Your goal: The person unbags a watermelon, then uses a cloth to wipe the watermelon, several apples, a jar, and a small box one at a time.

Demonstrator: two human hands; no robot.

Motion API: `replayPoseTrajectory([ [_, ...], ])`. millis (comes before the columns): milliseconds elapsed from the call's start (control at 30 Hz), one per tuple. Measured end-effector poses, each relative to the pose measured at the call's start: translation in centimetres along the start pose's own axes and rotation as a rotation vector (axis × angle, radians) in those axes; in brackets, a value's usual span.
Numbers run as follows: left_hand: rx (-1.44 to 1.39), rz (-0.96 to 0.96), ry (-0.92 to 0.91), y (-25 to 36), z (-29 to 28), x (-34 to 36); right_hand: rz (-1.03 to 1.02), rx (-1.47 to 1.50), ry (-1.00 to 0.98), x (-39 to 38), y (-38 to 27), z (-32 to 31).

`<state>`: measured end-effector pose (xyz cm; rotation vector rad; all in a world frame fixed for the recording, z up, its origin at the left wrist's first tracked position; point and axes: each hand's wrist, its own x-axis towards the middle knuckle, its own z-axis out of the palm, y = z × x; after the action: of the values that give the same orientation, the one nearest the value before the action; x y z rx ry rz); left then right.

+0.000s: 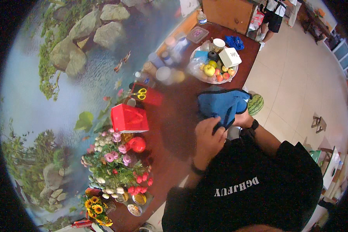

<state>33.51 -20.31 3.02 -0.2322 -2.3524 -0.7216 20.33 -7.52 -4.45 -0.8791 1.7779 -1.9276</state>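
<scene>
A blue cloth item with black edging (220,103), perhaps a folded bag or cap, is held up over the edge of the dark red table (178,127). My left hand (208,140), with a dark band on its wrist, closes its fingers on the near black edge. On the other side my right hand (241,119), wearing a black watch, grips the cloth from beneath; the cloth hides part of its fingers. Just beyond the right hand shows a green striped watermelon (256,104).
A plate (231,79) of fruit and small packages stands at the back. Cups and bottles (164,63) line the wall side, near a red box (129,118) and yellow-handled scissors (142,94). Artificial flowers (120,162) fill the near left. A small stool (318,123) and another person (274,17) are on the right.
</scene>
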Motion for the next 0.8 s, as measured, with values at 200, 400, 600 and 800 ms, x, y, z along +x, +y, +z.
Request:
replayPoseTrajectory([
  [200, -0.071, 0.036, -0.09, 0.7, 1.0, -0.3, -0.234, 0.055, 0.163, -0.4, -1.6, 1.2],
  [400, -0.183, -0.033, -0.14, 0.8, 0.5, 1.2, -0.362, -0.154, 0.138, -0.2, -2.4, 0.2],
  [600, -0.01, -0.041, 0.019, -1.4, -0.7, 7.1, -0.153, 0.057, 0.051, -1.1, -4.4, -0.1],
  [800, -0.189, -0.201, -0.165, -1.8, 1.5, 6.6, -0.171, -0.165, 0.091, -1.5, -3.8, -0.6],
])
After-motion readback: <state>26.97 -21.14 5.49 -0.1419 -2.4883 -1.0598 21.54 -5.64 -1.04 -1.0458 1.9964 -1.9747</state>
